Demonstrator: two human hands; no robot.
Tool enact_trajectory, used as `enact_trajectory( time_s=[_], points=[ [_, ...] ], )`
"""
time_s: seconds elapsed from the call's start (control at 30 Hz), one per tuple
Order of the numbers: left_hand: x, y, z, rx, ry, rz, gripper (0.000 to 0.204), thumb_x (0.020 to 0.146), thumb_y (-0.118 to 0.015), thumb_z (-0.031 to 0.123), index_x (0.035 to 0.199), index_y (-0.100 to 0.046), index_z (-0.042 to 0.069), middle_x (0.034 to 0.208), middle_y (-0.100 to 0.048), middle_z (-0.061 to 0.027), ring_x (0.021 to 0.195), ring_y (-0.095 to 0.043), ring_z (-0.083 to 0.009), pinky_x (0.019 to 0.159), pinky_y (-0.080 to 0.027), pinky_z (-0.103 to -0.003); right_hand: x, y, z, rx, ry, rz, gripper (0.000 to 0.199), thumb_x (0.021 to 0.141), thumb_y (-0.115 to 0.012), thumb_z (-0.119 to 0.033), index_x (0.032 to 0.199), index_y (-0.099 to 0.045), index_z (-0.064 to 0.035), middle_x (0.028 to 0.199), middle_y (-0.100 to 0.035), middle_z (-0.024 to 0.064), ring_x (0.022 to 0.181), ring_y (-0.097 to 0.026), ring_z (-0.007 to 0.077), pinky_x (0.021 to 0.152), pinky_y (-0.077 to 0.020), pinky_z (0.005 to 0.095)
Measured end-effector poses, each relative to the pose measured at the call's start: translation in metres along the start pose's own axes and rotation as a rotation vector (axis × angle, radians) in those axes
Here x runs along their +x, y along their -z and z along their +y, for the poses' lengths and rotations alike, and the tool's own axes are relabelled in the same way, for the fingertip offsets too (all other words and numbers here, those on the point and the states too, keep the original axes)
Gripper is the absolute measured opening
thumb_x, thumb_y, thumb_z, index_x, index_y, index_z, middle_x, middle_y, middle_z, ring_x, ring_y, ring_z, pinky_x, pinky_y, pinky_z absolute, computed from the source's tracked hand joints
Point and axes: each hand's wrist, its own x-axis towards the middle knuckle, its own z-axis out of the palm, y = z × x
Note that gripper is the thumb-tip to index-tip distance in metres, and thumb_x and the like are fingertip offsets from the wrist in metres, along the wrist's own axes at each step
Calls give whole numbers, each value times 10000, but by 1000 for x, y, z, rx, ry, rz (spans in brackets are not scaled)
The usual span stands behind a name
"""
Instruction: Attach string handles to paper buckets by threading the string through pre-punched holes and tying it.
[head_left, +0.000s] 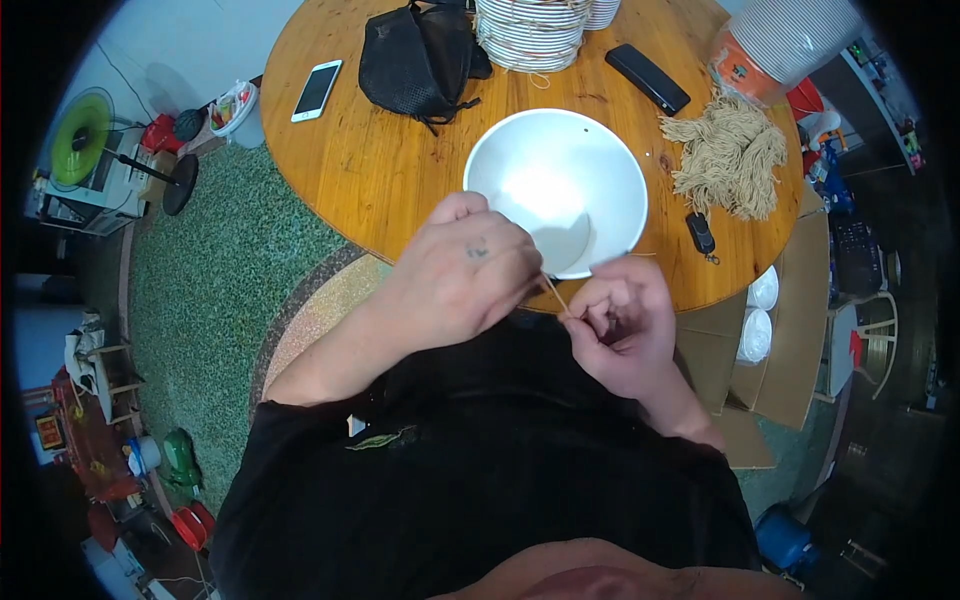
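Observation:
A white bowl (pixel 500 160) rests near the front edge of the round wooden table, its inside facing up. Just at its near rim, my left hand (pixel 460 270) is closed, back upward, with the fingertips mostly hidden. My right hand (pixel 635 325) pinches between thumb and finger. A short length of thin beige cord (pixel 556 294) stretches between the two hands, held at both ends. To the right of the bowl lies a loose pile of beige cord (pixel 730 155).
A stack of white bowls (pixel 530 35) tied with cord stands behind, beside a black mesh bag (pixel 412 65). A phone (pixel 317 92), a black case (pixel 647 78), a key fob (pixel 700 235) and wrapped stacked bowls (pixel 790 50) are also on the table (pixel 340 170). Cardboard (pixel 790 370) lies lower right.

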Motion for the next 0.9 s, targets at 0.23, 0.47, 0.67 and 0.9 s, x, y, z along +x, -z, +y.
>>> enact_trajectory(
  time_s=[0.23,0.47,0.67,0.9],
  points=[
    [-1,34,-29,67,107,-41,251,752,-706,191,952,-657,48,732,-555,-36,696,-582,-249,853,-436,-420,7,50,-33,14,-370,-395,651,897,-728,90,1471,-437,-7,890,-674,2,814,-577,48,747,-438,214],
    [-5,33,-64,-13,36,-54,477,881,-708,548,915,-692,72,656,-540,-39,709,-604,-263,882,-414,-426,25,80,-42,-457,-396,-688,383,800,-819,26,1163,-729,-61,870,-753,71,771,-731,170,681,-539,277],
    [-4,30,-79,-47,-84,-121,742,749,-637,796,872,-675,66,692,-578,-65,752,-625,-296,875,-415,-441,38,93,-46,-400,-244,-923,163,819,-843,-87,959,-773,-42,876,-759,94,791,-746,248,688,-554,320],
    [22,28,-28,76,-101,-87,819,642,-771,751,1042,-700,40,993,-637,-74,1052,-652,-322,963,-441,-483,45,78,-71,41,-219,-526,100,851,-788,18,932,-732,37,885,-740,127,808,-737,199,735,-570,277]
  ],
)
